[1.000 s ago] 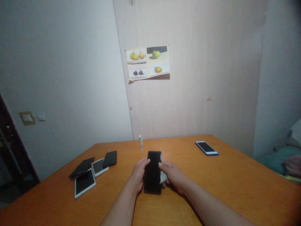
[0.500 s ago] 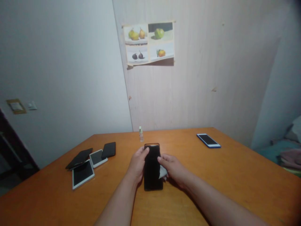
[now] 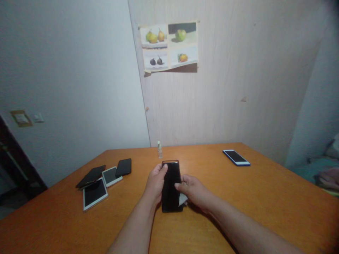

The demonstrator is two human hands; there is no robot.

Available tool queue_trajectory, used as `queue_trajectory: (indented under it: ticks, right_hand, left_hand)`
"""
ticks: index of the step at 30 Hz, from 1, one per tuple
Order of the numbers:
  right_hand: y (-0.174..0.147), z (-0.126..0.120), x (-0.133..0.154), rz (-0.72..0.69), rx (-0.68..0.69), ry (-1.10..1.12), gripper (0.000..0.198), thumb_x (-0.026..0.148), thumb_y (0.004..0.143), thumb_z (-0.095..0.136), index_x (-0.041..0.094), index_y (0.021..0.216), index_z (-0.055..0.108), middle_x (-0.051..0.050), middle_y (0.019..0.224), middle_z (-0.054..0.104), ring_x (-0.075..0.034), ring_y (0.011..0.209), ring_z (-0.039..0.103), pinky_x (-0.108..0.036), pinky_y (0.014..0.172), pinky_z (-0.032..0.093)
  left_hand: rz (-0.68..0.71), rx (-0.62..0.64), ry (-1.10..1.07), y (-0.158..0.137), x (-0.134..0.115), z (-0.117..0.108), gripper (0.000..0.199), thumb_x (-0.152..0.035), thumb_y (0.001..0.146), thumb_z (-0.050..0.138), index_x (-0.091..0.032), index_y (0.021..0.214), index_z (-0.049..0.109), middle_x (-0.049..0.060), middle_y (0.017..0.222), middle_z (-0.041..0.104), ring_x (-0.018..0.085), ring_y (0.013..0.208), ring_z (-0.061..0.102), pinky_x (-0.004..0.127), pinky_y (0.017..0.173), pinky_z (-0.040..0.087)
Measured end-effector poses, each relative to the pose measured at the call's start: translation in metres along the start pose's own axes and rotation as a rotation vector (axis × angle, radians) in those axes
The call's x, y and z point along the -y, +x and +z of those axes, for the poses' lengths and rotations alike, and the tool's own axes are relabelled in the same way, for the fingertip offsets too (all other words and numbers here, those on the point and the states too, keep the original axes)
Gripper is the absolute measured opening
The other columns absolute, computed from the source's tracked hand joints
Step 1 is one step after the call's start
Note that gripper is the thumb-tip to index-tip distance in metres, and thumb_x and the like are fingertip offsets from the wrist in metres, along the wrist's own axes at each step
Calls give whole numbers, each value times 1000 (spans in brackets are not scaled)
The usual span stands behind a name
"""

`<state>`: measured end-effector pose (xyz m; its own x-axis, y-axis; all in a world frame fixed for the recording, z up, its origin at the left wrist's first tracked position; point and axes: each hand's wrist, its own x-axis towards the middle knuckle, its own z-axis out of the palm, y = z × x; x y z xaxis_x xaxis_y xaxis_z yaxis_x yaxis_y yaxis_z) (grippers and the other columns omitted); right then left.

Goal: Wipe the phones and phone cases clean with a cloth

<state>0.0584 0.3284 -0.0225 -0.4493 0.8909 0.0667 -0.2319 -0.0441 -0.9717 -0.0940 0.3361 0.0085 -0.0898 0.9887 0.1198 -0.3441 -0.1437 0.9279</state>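
A black smartphone (image 3: pixel 169 190) is held screen up over the middle of the table. My left hand (image 3: pixel 156 181) is closed on its left edge, thumb on the upper left of the screen. At the right edge, my right hand (image 3: pixel 194 190) is closed with a crumpled white tissue (image 3: pixel 183 199) in it, and its thumb lies on the screen. The fingers behind the phone are hidden. Beyond the phone stands a small clear bottle (image 3: pixel 160 151) with a white cap.
On the wooden table (image 3: pixel 212 225) at left lie a white tablet (image 3: pixel 94 193), a white phone (image 3: pixel 111 176), a black phone (image 3: pixel 124 167) and a dark folded case (image 3: pixel 91 176). A blue-edged phone (image 3: pixel 236 157) lies at far right. The wall (image 3: pixel 212 106) bounds the back.
My right thumb and the tissue have slid slightly down, the thumb also further left over the screen. My left hand keeps its hold. The whole view has shifted a little.
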Motion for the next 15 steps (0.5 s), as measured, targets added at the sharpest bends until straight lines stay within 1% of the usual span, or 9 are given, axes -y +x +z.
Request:
queue_trajectory:
  ticks: [3,9,12,15]
  right_hand:
    - [-1,1,1,-16,-2,16,41,50,72,77,18,84,54,5,58,59,-9,41,48,-21,41,37]
    - [0,0,0,-52,-31,26,41,51,75,76,18,82,53,5,56,58,-8,41,48,-20,38,35]
    - [-1,0,2,-66,-53,37,42,54,76,75,18,81,53,5,55,58,-9,40,48,-20,37,35]
    - [-2,2,7,-76,-68,62,43,55,76,75,18,79,53,4,55,58,-8,41,48,-19,38,36]
  left_hand:
    - [-11,28,-22,-3,-3,2,43,-48,77,78,-16,102,65,4,88,72,15,72,66,26,69,51]
    - [-43,98,-42,-10,-8,5,46,-38,73,82,-17,110,63,5,98,71,18,79,68,29,75,52]
    - [-43,145,-43,-12,-10,7,47,-36,77,80,-19,116,62,6,104,71,18,84,69,30,79,52]
    - [-45,189,-48,-14,-11,9,47,-36,82,77,-20,122,59,8,106,71,19,86,69,30,80,52]
